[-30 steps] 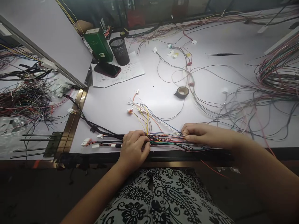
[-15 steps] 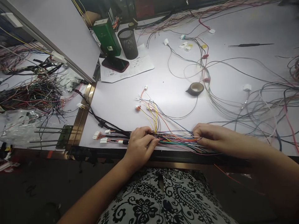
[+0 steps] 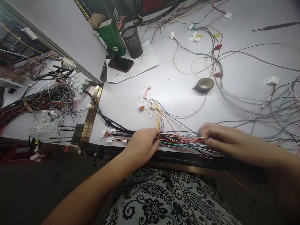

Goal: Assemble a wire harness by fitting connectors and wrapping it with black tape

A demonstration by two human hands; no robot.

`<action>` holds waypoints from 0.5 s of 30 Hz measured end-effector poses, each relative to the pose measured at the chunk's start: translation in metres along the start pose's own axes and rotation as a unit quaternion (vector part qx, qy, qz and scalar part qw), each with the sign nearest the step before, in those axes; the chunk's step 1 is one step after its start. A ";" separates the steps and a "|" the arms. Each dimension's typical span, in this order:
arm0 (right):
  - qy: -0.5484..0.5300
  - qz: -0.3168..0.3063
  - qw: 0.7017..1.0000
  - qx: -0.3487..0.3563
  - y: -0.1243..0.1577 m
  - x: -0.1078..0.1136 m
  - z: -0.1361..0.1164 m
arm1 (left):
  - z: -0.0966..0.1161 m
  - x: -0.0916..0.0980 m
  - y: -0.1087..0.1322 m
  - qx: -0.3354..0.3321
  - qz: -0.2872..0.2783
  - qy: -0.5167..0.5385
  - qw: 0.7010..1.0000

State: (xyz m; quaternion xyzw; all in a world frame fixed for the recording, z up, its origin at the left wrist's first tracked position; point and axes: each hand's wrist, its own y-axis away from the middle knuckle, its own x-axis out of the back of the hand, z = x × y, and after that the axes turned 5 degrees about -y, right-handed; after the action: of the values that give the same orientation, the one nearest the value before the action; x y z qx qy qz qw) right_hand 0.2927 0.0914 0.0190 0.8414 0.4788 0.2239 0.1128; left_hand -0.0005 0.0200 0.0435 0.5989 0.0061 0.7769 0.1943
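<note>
Evidently both hands are on one wire bundle [image 3: 180, 138], which lies along the near edge of the worktop [image 3: 175, 97], at the lower centre of the frame. On its left end, the left hand [image 3: 145, 142] has its grip closed, thumb and fingers pressed around the wires. Further right, the right hand [image 3: 217, 139] pinches some of the same strands between thumb and fingers. Yellow wires [image 3: 159, 117] rise from beside the left fingertips toward the centre, while white connectors [image 3: 109, 139] lie left of that hand. A black tape roll [image 3: 199, 88] rests right of centre, above the right hand. At upper left, a phone [image 3: 121, 64] lies on a printed sheet [image 3: 150, 57], near a mesh cup [image 3: 132, 43] and a green box [image 3: 112, 39].
</note>
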 end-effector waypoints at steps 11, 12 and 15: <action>-0.014 0.021 1.000 0.016 -0.002 -0.003 0.019 | 0.009 0.001 0.006 0.026 0.016 0.032 0.999; -0.012 0.021 1.000 0.018 -0.002 -0.003 0.020 | 0.009 0.002 0.005 0.025 0.014 0.022 0.999; -0.001 0.023 0.999 0.028 -0.002 -0.005 0.019 | 0.007 0.003 0.000 0.008 -0.003 -0.043 0.999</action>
State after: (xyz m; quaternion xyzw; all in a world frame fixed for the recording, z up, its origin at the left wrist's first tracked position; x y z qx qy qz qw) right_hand 0.2986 0.0886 0.0004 0.8550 0.4656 0.2123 0.0843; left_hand 0.0050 0.0195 0.0483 0.6334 0.0052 0.7496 0.1918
